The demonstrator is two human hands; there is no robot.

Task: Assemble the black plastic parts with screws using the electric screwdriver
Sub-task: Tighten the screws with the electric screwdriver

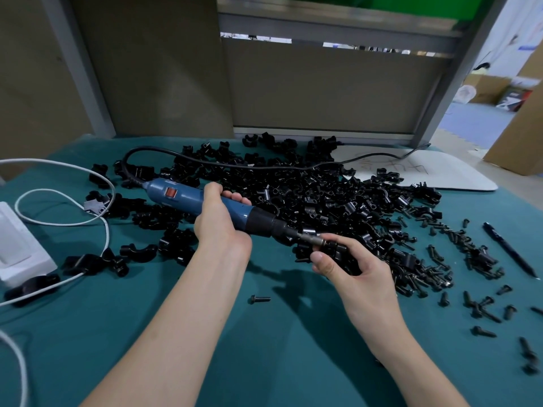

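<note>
One green bench (pixel 279 348) holds a big heap of black plastic parts (pixel 323 195) mid-frame. The left hand (pixel 220 224) curls its fingers round the blue electric screwdriver (pixel 188 199). The right hand (pixel 355 271) pinches one part (pixel 333 248) at its tip. Loose screws (pixel 426 277) lie at right.

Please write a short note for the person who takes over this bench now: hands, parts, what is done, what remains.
Left hand grips the blue electric screwdriver, held nearly level.
Right hand pinches a black part at the bit's tip.
The pile of black parts lies behind it; loose screws lie to the right on the green cloth.
Done: count of finished pieces cannot be told.
Left: finish this part, then the pile.
</note>
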